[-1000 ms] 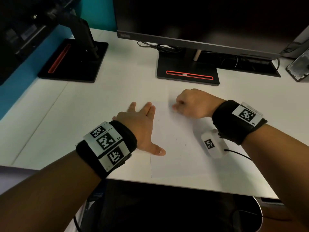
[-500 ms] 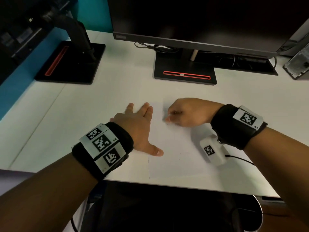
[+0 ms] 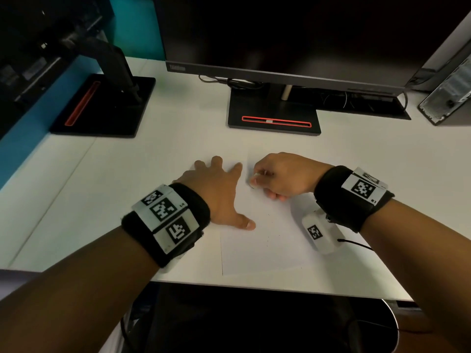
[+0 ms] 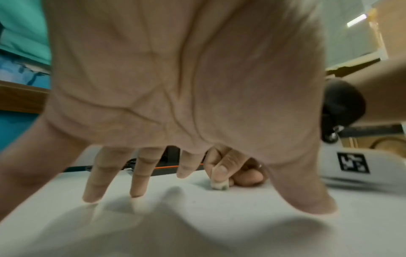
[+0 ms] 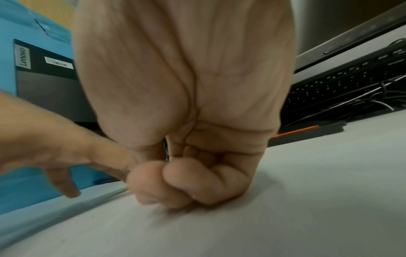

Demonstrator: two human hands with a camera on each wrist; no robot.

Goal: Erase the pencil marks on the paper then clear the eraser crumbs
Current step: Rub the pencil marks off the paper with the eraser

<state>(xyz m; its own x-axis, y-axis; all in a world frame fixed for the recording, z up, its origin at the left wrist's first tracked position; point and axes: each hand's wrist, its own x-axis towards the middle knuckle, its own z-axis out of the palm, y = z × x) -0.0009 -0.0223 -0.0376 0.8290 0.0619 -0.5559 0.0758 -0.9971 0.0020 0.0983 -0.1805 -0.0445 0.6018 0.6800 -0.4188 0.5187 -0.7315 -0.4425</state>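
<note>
A white sheet of paper lies on the white desk near its front edge. My left hand presses flat on the paper's left edge, fingers spread and thumb out. My right hand is curled just to the right of it and pinches a small white eraser down onto the paper's upper part. In the left wrist view the eraser pokes out below the pinching fingertips, its tip dirty. Faint dark specks dot the sheet's middle.
A monitor stand with a red stripe sits straight behind the paper. Another stand is at the back left. A keyboard and cables lie under the monitor, and a computer case stands far right. The desk's front edge runs just below the sheet.
My right hand has slid left and toward me with the eraser, closer to my left index finger. The left hand stays planted on the paper.
</note>
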